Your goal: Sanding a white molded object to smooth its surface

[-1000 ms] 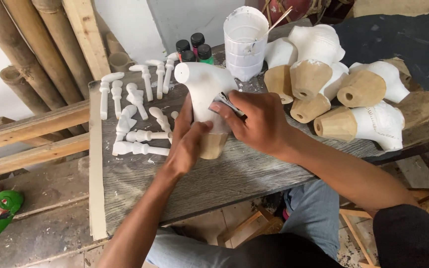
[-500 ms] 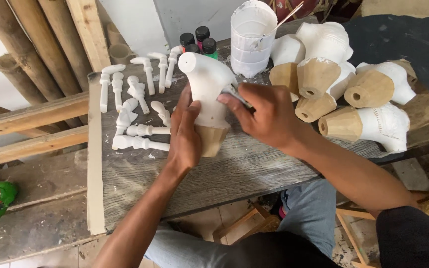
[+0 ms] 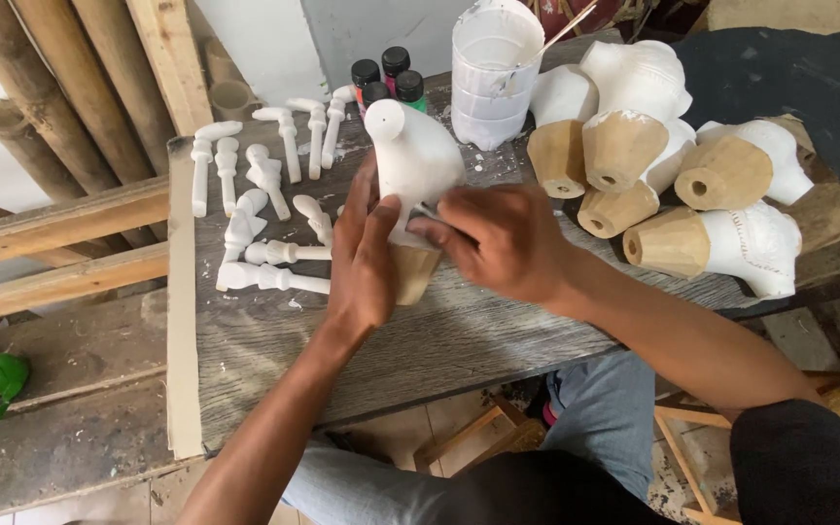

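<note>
carved wooden figure (image 3: 410, 165) | white-primed top, bare tan wood base | upright, slightly tilted | held over grey plank surface (image 3: 274, 360) between both hands, near front-centre

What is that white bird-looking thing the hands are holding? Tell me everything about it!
The white figure looks like carved wood coated in white paint, with a rounded top like a small head and a smooth, swelling body. Its lower end is bare tan wood, unpainted. It stands roughly upright on the grey wooden table, leaning slightly. The left hand wraps around its side and base, and the right hand presses against its lower body. The hands hide part of it. Small white carved pieces lie beside it.
</note>
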